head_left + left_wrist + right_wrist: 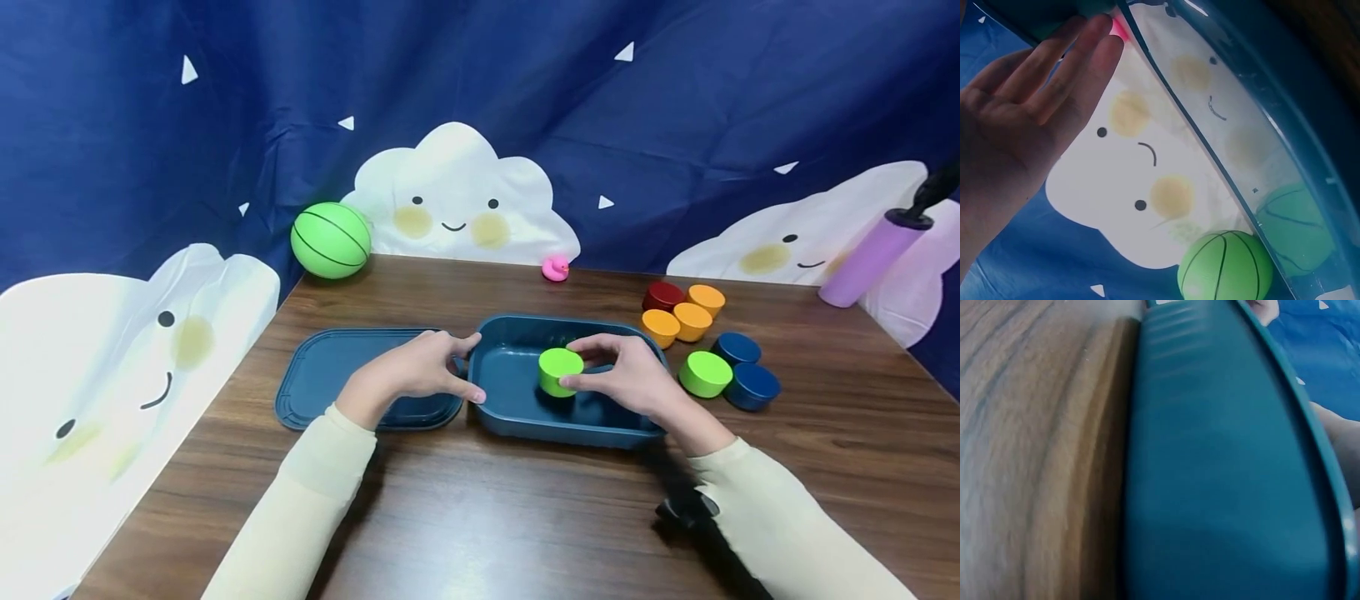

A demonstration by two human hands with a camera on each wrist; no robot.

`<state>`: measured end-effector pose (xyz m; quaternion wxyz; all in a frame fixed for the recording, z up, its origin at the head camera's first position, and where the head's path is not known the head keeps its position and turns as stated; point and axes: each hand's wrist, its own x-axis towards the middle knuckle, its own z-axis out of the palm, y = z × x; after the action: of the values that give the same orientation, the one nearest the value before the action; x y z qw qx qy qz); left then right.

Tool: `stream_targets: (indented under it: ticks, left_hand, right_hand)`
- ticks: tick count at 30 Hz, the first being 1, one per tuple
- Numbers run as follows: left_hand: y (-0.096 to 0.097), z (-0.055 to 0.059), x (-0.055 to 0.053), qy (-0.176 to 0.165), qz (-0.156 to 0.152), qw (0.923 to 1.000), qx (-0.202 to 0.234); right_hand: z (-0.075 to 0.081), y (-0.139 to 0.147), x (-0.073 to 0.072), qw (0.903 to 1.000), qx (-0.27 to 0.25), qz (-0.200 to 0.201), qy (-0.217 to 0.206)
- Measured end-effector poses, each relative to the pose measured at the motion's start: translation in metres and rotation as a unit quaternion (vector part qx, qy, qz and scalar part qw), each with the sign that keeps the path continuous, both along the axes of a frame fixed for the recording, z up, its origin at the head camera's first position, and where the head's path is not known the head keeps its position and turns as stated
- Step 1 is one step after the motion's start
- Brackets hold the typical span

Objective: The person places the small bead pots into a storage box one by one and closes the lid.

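Observation:
A blue rectangular box (517, 427) stands without its lid on the table. My right hand (626, 375) reaches over its right part and pinches a lime-green cylinder (561, 372) between thumb and fingers, inside the box's outline. At the left end, my left hand (423, 367) touches the rim with thumb and forefinger spread; the left wrist view shows this hand's fingers (1079, 59) straight. A flat blue lid (337, 367) lies left of the box, partly under the left hand. The box's side wall (1222, 456) fills much of the right wrist view.
Right of the box are another green cylinder (705, 373), two blue ones (753, 386), a dark red one (663, 296) and several orange ones (661, 328). A green ball (331, 240), a pink rubber duck (555, 267) and a purple pump (873, 258) stand along the back.

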<state>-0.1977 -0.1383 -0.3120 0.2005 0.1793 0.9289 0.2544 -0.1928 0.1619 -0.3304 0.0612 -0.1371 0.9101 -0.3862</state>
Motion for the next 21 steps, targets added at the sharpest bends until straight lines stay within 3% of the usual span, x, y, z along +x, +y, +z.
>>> stream_targets:
  ticks: [13, 21]
  left_hand:
    - [0.0, -0.001, 0.0, -0.004, 0.003, 0.9999, 0.016]
    - [0.0, -0.003, -0.001, -0.001, 0.001, 0.9995, 0.031]
  right_hand:
    - [-0.01, -0.033, -0.013, 0.9983, 0.047, 0.028, -0.02]
    - [-0.016, -0.045, -0.017, 0.9989, 0.037, 0.029, 0.002]
